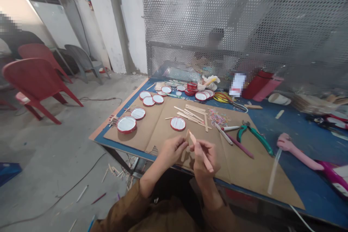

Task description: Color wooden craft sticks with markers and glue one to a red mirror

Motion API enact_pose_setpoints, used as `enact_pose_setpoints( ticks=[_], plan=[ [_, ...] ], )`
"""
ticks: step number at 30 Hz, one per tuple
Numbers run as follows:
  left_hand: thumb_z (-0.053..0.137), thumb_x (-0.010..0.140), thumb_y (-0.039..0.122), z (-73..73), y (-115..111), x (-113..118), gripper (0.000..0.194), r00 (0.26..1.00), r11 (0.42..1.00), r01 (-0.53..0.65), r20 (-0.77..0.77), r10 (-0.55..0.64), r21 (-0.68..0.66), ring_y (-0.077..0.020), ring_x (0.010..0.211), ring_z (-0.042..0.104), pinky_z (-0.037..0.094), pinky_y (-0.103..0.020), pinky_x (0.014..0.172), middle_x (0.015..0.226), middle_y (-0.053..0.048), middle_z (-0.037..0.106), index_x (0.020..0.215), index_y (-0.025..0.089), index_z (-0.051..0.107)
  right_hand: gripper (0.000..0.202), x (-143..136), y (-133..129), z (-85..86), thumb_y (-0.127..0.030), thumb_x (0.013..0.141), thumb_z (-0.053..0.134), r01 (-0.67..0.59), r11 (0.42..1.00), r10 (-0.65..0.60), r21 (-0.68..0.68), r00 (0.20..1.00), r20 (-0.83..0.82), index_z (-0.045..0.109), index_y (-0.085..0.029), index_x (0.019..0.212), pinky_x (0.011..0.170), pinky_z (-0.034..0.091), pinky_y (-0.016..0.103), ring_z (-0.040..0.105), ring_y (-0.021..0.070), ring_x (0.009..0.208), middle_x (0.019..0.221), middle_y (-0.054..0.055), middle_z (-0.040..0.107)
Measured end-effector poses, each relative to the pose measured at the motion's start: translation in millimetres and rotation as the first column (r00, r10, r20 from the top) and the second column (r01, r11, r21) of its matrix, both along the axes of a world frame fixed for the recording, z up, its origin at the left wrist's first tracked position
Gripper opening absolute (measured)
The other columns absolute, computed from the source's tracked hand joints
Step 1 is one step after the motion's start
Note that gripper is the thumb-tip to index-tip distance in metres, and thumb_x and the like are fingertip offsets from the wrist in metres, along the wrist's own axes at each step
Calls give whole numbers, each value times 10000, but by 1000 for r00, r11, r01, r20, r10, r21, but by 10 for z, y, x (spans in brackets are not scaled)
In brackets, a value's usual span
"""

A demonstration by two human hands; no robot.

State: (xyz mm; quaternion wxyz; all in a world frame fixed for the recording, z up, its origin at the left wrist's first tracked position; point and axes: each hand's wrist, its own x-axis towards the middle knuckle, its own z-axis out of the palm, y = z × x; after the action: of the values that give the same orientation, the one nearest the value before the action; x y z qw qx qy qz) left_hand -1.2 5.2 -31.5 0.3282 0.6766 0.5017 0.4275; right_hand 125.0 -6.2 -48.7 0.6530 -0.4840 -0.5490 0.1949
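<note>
My left hand (174,147) is closed, pinching a small thin wooden stick (187,136) upright between thumb and fingers. My right hand (205,156) wraps around a thick pink marker pen (200,151), whose tip meets or nearly meets the stick's upper end. Just beyond both hands lies a round red-rimmed disc with a white face (178,123). Loose popsicle sticks (193,114) are spread behind it, beside a heap of tiny coloured bands or strips (217,117). A pale stick (183,154) lies on the cardboard under my hands.
Cardboard (152,130) covers part of the blue table (296,159). More red-rimmed discs (126,124) stand at left and back. Green-handled pliers (255,137), a purple pen (240,145) and a pink glue gun (301,152) lie to the right. A perforated metal screen (185,25) closes the back.
</note>
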Motion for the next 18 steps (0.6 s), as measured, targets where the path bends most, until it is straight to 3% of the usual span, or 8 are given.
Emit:
enact_pose_setpoints(
  ticks=[18],
  plan=[
    [460, 900, 326, 10, -8, -3, 251, 1000, 1000, 15, 0, -15, 10, -128, 628, 512, 387, -222, 613, 647, 9, 569, 757, 175, 600, 193, -5, 5, -36, -382, 881, 595, -51, 998, 51, -33, 999, 4, 593, -195, 931, 630, 508, 277, 623, 138, 638, 746, 4, 655]
  ],
)
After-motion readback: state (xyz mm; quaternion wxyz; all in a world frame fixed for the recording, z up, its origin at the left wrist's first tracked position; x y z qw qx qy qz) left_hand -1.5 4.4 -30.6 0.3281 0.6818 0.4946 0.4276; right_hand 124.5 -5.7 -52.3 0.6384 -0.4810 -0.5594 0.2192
